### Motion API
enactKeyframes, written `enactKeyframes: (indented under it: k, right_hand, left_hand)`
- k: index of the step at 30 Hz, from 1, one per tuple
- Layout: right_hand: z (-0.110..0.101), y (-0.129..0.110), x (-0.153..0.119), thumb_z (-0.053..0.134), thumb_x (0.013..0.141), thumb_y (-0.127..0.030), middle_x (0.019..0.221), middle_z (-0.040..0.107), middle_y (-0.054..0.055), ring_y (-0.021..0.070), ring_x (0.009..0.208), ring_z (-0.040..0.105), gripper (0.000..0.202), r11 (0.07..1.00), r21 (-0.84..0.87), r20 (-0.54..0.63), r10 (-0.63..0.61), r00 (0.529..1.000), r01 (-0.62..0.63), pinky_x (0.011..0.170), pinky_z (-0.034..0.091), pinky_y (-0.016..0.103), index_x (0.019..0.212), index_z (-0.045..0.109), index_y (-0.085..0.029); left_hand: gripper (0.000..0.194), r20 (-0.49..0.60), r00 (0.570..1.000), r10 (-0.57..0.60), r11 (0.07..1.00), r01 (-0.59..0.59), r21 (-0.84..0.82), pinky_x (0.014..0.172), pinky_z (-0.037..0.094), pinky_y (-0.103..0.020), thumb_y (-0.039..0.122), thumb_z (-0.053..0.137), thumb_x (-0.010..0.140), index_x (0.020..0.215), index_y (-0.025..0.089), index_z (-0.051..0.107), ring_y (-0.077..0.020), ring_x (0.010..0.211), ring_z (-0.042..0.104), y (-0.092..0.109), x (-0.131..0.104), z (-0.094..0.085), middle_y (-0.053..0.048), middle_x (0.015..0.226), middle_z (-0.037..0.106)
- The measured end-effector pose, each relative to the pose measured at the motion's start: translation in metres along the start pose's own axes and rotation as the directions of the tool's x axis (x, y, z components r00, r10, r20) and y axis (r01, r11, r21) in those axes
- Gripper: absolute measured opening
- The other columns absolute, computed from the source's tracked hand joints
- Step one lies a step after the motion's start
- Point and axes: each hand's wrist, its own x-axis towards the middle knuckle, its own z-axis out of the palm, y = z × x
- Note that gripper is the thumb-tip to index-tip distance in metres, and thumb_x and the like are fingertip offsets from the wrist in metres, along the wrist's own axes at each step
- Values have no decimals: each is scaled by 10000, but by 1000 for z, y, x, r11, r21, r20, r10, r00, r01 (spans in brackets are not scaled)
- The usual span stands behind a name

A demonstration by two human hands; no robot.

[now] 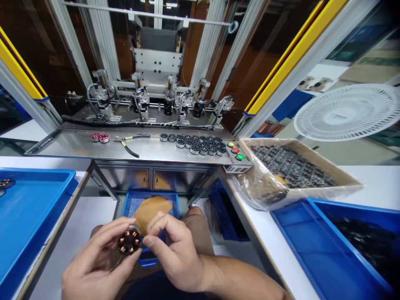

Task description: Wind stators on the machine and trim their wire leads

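Observation:
A small round motor stator (129,241), black with copper windings, sits between the thumb and fingers of my left hand (95,260). Its wound face is turned up toward me. Close to its right edge, my right hand (179,256) is closed in a pinch, thumb against index finger. Whatever the pinch holds, if anything, is too small to make out. Beneath both hands, a blue bin (175,201) with a piece of brown paper (156,207) in it stands low between the benches.
On the steel ledge (75,146) lie red-topped parts (99,137), pliers (126,143) and several black stators (196,143). Push buttons (235,151) are at its right end. A lined carton (343,182) of parts and a blue crate (300,237) stand right; a blue tray (31,225) left.

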Motion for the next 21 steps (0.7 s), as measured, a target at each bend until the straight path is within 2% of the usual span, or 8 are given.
enactKeyframes:
  k: [2,4,6,8,12,15,19,21]
  right_hand:
    - [1,2,-3,621,882,-201,715,570,-8,104,669,530,147,1000,3,-9,18,1000,-18,664,434,252,763,536,-182]
    - [1,2,-5,616,886,-213,708,569,-7,106,667,529,156,999,-11,3,32,999,-32,669,433,257,757,534,-181]
    - [1,3,-5,619,889,-244,701,559,-5,111,666,522,175,999,-13,11,44,999,-44,669,427,263,752,529,-181]
    - [1,3,-3,649,869,-294,716,548,-2,120,678,509,189,998,11,25,56,998,-57,669,423,270,777,526,-185]
    - [3,2,1,662,849,-353,776,541,12,140,726,504,219,994,60,101,89,991,-96,704,433,292,832,514,-193]
    - [7,4,0,565,930,-369,772,521,11,131,718,487,225,980,120,91,149,985,-160,700,426,288,815,493,-190]
    - [12,10,-4,501,974,-408,754,503,-4,115,685,472,276,943,201,32,263,964,-264,668,413,267,807,469,-191]
    - [12,10,-3,522,961,-408,784,521,5,119,712,491,256,952,181,35,244,969,-247,690,424,268,833,479,-190]
  left_hand:
    - [334,55,992,-115,983,121,-139,836,594,-205,295,841,655,973,259,745,-186,922,748,2,3,4,-28,1053,762]
    - [369,137,982,-132,965,159,-210,814,595,-198,270,853,638,992,250,747,-202,936,749,0,6,5,-44,1051,767]
    - [344,164,986,-34,982,63,-176,804,603,-212,227,851,635,965,243,756,-219,949,747,-4,9,3,-53,1036,768]
    - [318,141,983,118,992,-110,-68,819,602,-221,176,820,667,968,253,755,-215,969,737,-8,9,-2,-49,1045,752]
    - [375,161,918,361,916,-381,121,796,605,-229,111,751,719,1057,274,725,-193,928,723,-10,5,-8,-52,1061,717]
    - [402,179,897,405,883,-435,177,788,605,-240,88,751,706,1063,269,711,-190,904,717,-7,3,-6,-44,1044,714]
    - [330,71,917,392,906,-398,144,758,600,-235,108,740,721,1015,257,717,-175,873,706,-4,2,0,-29,1017,709]
    - [314,64,917,395,904,-400,149,734,594,-224,110,746,715,995,251,721,-168,849,700,-4,2,-2,-27,1004,706]
